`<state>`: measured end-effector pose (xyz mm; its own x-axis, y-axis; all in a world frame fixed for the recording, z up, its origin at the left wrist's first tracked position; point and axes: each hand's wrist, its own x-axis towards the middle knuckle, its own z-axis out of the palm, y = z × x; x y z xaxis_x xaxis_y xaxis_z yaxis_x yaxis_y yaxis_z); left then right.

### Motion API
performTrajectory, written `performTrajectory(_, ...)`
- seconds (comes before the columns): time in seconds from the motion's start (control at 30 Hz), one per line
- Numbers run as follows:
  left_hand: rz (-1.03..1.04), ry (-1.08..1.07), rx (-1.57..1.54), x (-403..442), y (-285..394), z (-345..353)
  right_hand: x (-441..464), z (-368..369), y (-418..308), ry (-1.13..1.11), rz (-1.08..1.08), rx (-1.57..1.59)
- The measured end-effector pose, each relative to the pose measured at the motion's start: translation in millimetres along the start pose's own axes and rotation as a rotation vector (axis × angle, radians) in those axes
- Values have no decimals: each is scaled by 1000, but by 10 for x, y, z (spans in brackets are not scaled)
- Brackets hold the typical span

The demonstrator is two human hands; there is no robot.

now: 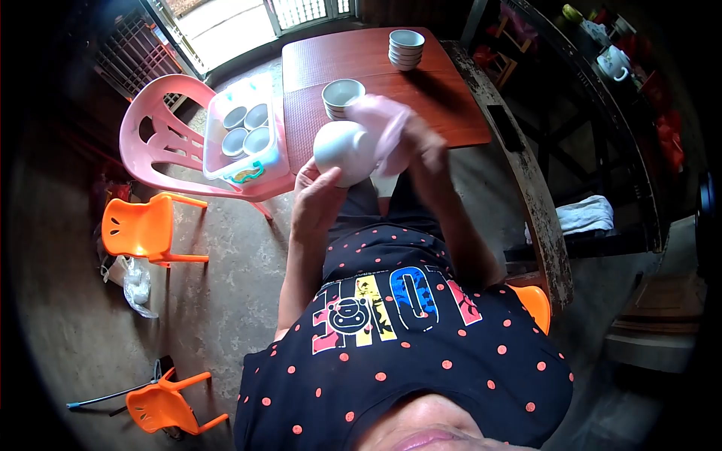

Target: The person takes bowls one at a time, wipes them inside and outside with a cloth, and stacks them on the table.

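A white bowl (338, 154) is gripped at its rim by my left hand (317, 194), tilted so that its outer side and base show. My right hand (425, 146), slightly blurred, grips a thin pink cloth (387, 131) against the bowl's base. Just beyond the held bowl, a short stack of bowls (343, 94) stands on the red-brown table (331, 60), partly hidden by the bowl and cloth. Farther back on the same table is a taller stack of bowls (406, 52).
Left of the table, a pink plastic chair (139, 128) carries a clear plastic box (218, 161) with several bowls inside. Small orange chairs (135, 229) stand on the concrete floor. A worn wooden beam (526, 165) runs along the right, near a folded white towel (587, 216).
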<state>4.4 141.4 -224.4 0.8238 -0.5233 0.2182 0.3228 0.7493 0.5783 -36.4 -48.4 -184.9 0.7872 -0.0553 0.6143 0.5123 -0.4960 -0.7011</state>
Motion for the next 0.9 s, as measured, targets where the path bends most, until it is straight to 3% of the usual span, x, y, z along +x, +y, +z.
performTrajectory(0.1, 121, -104, 402, -163, -66, -84, -100, 441, -484, -96, -326, -522)
performTrajectory(0.17, 90, 45, 709, -171, -112, -176, -6, 444, -334, -96, -424, -521)
performTrajectory(0.23, -115, -158, 788, -147, 25, -116, 162, 365, -27, -240, -590, -468)
performTrajectory(0.3, -92, -210, 749, -136, 30, 58, 377, 337, 465, -434, -518, -1)
performTrajectory(0.33, -86, -256, 695, -134, 21, 36, 391, 254, 385, -622, 152, 526)
performTrajectory(0.43, -101, -144, 520, -116, -31, 34, 311, 399, 532, -336, -509, -222)
performTrajectory(0.47, -94, -169, 508, -119, -55, -110, 312, 292, 79, -276, -684, -435)
performTrajectory(0.5, -31, -208, 399, -128, -107, -204, 257, 278, -252, -213, -626, -457)
performTrajectory(0.57, -47, -30, 513, -215, -184, -319, 175, 344, -311, -254, -478, -428)
performTrajectory(0.63, -81, -191, 602, -177, -101, -237, 277, 250, -33, -420, -653, -420)
performTrajectory(0.67, -90, -272, 643, -139, -23, -95, 324, 255, 246, -390, -583, -163)
performTrajectory(0.7, -95, -284, 623, -155, 36, 51, 401, 192, 420, -634, -475, -56)
performTrajectory(0.73, -93, -296, 559, -166, 48, 104, 311, 205, 425, -580, -159, 511)
performTrajectory(0.8, -55, -255, 521, -160, -12, 130, -67, 534, 913, -262, 219, 831)
performTrajectory(0.9, -131, -235, 610, -133, 0, 191, -261, 625, 1171, -183, 535, 1014)
